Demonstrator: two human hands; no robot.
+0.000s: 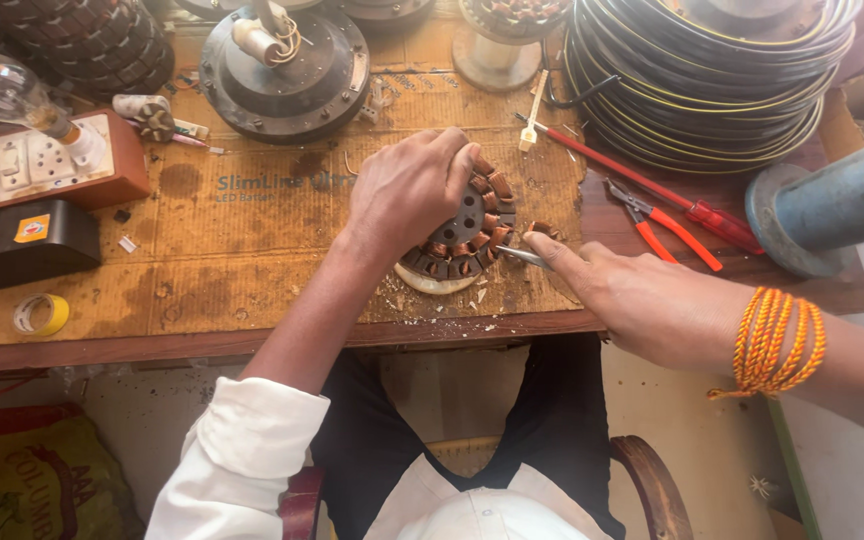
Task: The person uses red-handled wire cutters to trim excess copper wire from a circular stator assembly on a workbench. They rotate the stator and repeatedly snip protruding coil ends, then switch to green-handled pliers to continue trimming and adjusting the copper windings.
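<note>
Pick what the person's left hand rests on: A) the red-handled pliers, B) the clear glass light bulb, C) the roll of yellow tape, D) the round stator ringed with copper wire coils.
D: the left hand presses on the round copper-coiled stator, while the right hand pokes a thin metal tool at its edge.

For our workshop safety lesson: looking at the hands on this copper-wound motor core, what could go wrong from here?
1. The right hand pushes a thin metal tool toward the left hand gripping the stator; a slip could jab the fingers.
2. The tool works against the copper windings, so it might nick them.
3. The stator sits near the bench edge and could slide off.
</note>
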